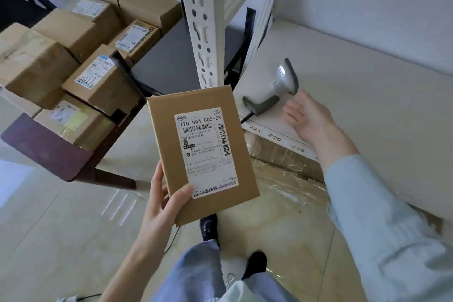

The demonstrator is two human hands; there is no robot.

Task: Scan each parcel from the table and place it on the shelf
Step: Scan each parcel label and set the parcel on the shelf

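**Parcel in one hand, scanner lying on the shelf**

Closest to us, the left hand [161, 200] holds a flat brown parcel [203, 152] up at its lower left corner, thumb pressed on the label side and fingers curled behind; that grip is pinching the box, whose white shipping label [207, 152] faces up with its barcodes in plain sight. The parcel hangs in the air above the tiled floor [61, 228], in front of the shelf's white upright post [203, 32].

To the right, the right hand [306, 115] hovers over the pale shelf board [367, 95], its grip spread and relaxed, holding nothing. It is just beside the grey handheld scanner [274, 88], which lies on the board near the front edge, above number tags reading 221, 220, 219.

Further back on the left, the dark tabletop [41, 152] carries a crowd of stacked cardboard boxes [98, 56], several with labels.
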